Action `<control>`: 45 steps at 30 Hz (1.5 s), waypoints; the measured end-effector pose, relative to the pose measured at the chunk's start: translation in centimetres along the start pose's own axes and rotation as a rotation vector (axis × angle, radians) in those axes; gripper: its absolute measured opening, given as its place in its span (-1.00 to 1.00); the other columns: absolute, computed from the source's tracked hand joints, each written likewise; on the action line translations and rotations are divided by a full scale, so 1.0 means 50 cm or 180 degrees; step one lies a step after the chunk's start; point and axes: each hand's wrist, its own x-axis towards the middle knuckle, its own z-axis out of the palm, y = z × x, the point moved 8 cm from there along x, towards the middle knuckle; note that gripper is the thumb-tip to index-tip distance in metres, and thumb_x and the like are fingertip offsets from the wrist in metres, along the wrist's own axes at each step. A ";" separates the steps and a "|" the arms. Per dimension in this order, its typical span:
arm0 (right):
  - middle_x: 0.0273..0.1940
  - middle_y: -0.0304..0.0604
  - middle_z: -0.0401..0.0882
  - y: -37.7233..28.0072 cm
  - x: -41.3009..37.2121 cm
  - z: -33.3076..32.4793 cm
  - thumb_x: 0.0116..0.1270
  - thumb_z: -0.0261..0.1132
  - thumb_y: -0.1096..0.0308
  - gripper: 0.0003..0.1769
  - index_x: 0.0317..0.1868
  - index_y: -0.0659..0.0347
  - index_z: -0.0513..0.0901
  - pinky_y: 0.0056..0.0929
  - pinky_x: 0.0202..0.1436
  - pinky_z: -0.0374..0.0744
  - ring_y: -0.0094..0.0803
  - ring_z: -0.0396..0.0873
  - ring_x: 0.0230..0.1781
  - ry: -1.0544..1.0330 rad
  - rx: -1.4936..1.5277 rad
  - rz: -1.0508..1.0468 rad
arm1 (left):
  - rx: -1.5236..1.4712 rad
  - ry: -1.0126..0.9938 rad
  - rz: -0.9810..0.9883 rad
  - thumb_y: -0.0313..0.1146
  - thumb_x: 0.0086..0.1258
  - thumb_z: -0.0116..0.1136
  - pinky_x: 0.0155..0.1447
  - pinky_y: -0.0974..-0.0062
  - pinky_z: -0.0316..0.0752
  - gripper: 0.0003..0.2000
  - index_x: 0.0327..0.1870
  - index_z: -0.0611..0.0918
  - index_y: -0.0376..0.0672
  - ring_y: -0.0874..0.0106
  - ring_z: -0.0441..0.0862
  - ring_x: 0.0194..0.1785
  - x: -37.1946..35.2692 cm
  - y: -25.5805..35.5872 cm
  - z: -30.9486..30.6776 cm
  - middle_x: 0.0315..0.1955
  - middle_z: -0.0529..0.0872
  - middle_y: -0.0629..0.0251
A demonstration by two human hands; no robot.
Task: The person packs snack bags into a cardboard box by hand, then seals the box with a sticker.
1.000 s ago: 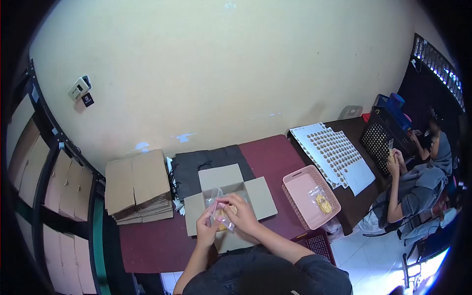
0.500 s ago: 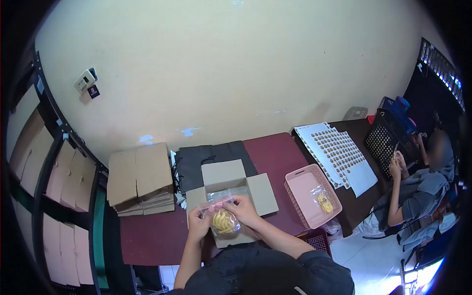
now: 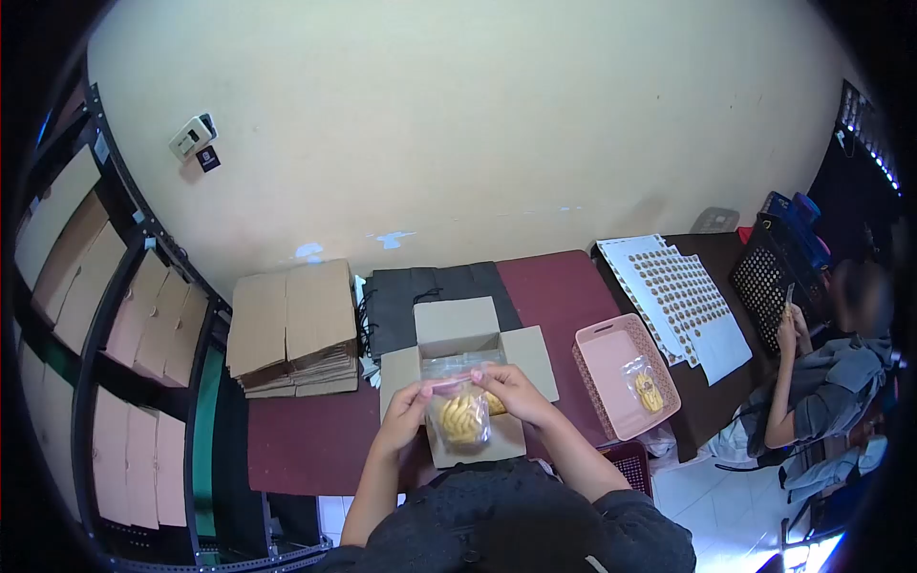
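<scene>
A clear plastic bag (image 3: 462,420) with yellow food pieces hangs between my hands, over the near part of an open cardboard box (image 3: 457,319). The fingers of my left hand (image 3: 407,413) are closed on the bag's pink-edged top at its left corner. On the right corner, my right hand (image 3: 511,392) pinches the same top edge. Other clear packaging shows inside the box behind the bag, with some yellow beside my right fingers. The box's flaps are spread outward.
Left of the box lies a stack of flattened cardboard (image 3: 291,325). To the right, a pink basket (image 3: 594,372) holds one bag (image 3: 648,390). Sticker sheets (image 3: 683,296) and a black crate (image 3: 764,277) lie farther right, near another person (image 3: 812,382). Shelves (image 3: 86,353) stand at left.
The view has shifted, so most things appear farther right. My hands still hold the bag's top, now a little farther apart, and yellow contents have come into view behind the bag.
</scene>
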 end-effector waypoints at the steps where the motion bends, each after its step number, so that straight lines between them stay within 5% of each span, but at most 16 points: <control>1: -0.22 -0.19 0.52 0.000 -0.002 0.006 0.44 0.06 0.09 -0.58 0.00 0.26 0.62 -0.45 0.03 0.39 -0.49 0.46 -0.13 -0.0014 0.0002 0.0012 | -0.0004 0.0017 -0.0007 -0.21 0.47 -0.03 0.15 0.46 0.39 -0.65 -0.03 0.60 -0.35 0.44 0.58 -0.02 0.003 0.000 0.008 -0.18 0.69 0.20; 4: -0.14 -0.16 0.61 -0.005 -0.001 -0.002 0.42 0.13 0.23 -0.66 -0.02 0.34 0.62 -0.46 0.07 0.42 -0.48 0.51 -0.07 0.0541 -0.0295 -0.0200 | 0.0129 0.0838 -0.0083 -0.37 0.32 0.21 -0.02 0.56 0.49 -0.79 -0.17 0.64 -0.34 0.52 0.63 -0.18 0.008 -0.023 -0.020 -0.28 0.72 0.22; 7: -0.19 -0.17 0.64 -0.030 -0.012 0.015 0.37 0.19 0.30 -0.70 -0.01 0.32 0.63 -0.51 -0.03 0.48 -0.52 0.54 -0.16 0.0719 -0.0295 -0.0372 | 0.0065 0.1149 -0.0091 -0.35 0.31 0.23 -0.05 0.56 0.50 -0.79 -0.22 0.65 -0.35 0.51 0.64 -0.20 0.002 -0.023 -0.014 -0.31 0.72 0.22; 11: -0.22 -0.19 0.65 0.001 0.010 -0.003 0.34 0.24 0.32 -0.72 -0.08 0.36 0.64 -0.60 -0.26 0.54 -0.62 0.56 -0.31 0.0596 0.0533 0.0032 | -0.0318 0.1131 0.0047 -0.35 0.36 0.15 -0.08 0.55 0.51 -0.78 -0.17 0.63 -0.37 0.52 0.63 -0.19 0.007 -0.022 0.001 -0.29 0.71 0.16; 16: -0.24 -0.21 0.64 -0.014 -0.003 -0.012 0.44 0.09 0.19 -0.63 -0.05 0.35 0.61 -0.57 -0.16 0.52 -0.61 0.55 -0.27 -0.0007 0.0285 0.0378 | -0.0048 0.0377 -0.0037 -0.24 0.46 -0.02 0.14 0.51 0.39 -0.67 -0.03 0.60 -0.38 0.44 0.59 -0.04 0.008 -0.015 -0.003 -0.14 0.68 0.13; 21: -0.12 -0.17 0.64 -0.049 -0.021 -0.004 0.46 0.03 0.13 -0.55 0.09 0.34 0.55 -0.52 0.00 0.46 -0.53 0.54 -0.09 -0.0238 -0.0359 0.0407 | -0.0053 0.0371 -0.0047 -0.25 0.44 0.01 0.24 0.44 0.29 -0.65 0.10 0.52 -0.33 0.42 0.47 0.13 0.000 -0.028 -0.016 0.07 0.57 0.12; 23: 0.08 -0.21 0.55 -0.031 -0.009 -0.057 0.48 -0.01 0.16 -0.56 0.15 0.33 0.50 -0.50 0.14 0.39 -0.55 0.44 0.02 0.0549 0.0056 0.0004 | -0.0015 0.1004 0.0334 -0.27 0.40 0.05 0.29 0.41 0.24 -0.57 0.22 0.40 -0.28 0.40 0.40 0.19 0.002 0.007 -0.033 0.16 0.47 0.17; 29: -0.03 -0.09 0.60 -0.015 -0.010 -0.078 0.47 0.01 0.29 -0.63 0.11 0.36 0.53 -0.60 -0.05 0.49 -0.57 0.52 -0.12 0.1470 0.0234 -0.0274 | 0.1738 -0.0040 0.0444 -0.30 0.25 0.19 0.38 0.25 0.10 -0.37 0.34 0.22 -0.19 0.12 0.22 0.30 0.013 -0.023 0.088 0.20 0.28 -0.02; 33: 0.03 -0.13 0.56 0.007 -0.022 -0.013 0.45 0.06 0.30 -0.65 0.13 0.31 0.52 -0.58 -0.01 0.48 -0.52 0.52 -0.08 0.1211 -0.0200 0.0400 | 0.1571 0.0597 0.0336 -0.36 0.26 0.16 0.37 0.21 0.13 -0.31 0.38 0.10 -0.20 0.06 0.21 0.30 0.015 -0.063 0.082 0.22 0.18 -0.03; 35: 0.10 -0.07 0.51 -0.030 -0.019 0.016 0.46 0.04 0.21 -0.57 0.25 0.23 0.43 -0.47 0.15 0.41 -0.44 0.43 0.12 0.0823 0.0068 -0.0411 | 0.0729 0.0838 0.0212 -0.45 0.29 0.04 0.36 0.27 0.16 -0.37 0.37 0.08 -0.24 0.17 0.23 0.31 0.013 -0.084 0.064 0.23 0.22 0.00; 37: 0.15 -0.05 0.45 -0.010 -0.011 -0.010 0.45 0.06 0.23 -0.54 0.29 0.22 0.36 -0.41 0.19 0.38 -0.39 0.40 0.16 0.0882 -0.0032 -0.0388 | -0.0265 0.0962 0.0128 -0.52 0.37 -0.14 0.33 0.41 0.19 -0.47 0.36 0.07 -0.21 0.35 0.30 0.27 0.007 -0.126 0.045 0.20 0.31 0.13; 39: 0.12 -0.04 0.47 -0.003 -0.008 -0.046 0.42 0.11 0.26 -0.50 0.30 0.25 0.32 -0.39 0.24 0.33 -0.36 0.40 0.17 0.1327 -0.1115 -0.0464 | -0.0960 0.0844 -0.0077 -0.54 0.39 -0.11 0.29 0.44 0.28 -0.41 0.39 -0.04 -0.18 0.35 0.33 0.26 0.007 -0.152 0.036 0.22 0.30 0.11; 41: 0.12 -0.06 0.47 0.019 -0.008 -0.037 0.39 0.16 0.29 -0.46 0.31 0.30 0.29 -0.46 0.17 0.39 -0.39 0.44 0.12 0.1324 -0.0859 -0.0355 | -0.0996 0.0801 -0.0256 -0.50 0.40 -0.06 0.27 0.44 0.31 -0.42 0.39 -0.01 -0.19 0.37 0.36 0.23 0.008 -0.109 0.052 0.20 0.33 0.12; 43: 0.05 -0.12 0.50 0.094 0.000 -0.007 0.37 0.18 0.32 -0.51 0.25 0.32 0.35 -0.55 0.06 0.46 -0.47 0.50 0.02 0.0636 0.0312 0.0302 | -0.1034 0.0742 -0.0405 -0.46 0.41 -0.01 0.24 0.45 0.34 -0.42 0.38 0.03 -0.19 0.38 0.40 0.20 0.008 -0.105 0.060 0.19 0.36 0.13; 45: -0.03 -0.19 0.53 0.108 0.004 -0.001 0.39 0.16 0.33 -0.59 0.18 0.32 0.41 -0.58 -0.01 0.50 -0.54 0.53 -0.06 0.0212 0.0311 0.0500 | -0.0623 0.0673 -0.0514 -0.38 0.38 0.10 0.20 0.48 0.38 -0.42 0.35 0.12 -0.22 0.42 0.46 0.13 0.004 -0.115 0.057 0.13 0.44 0.17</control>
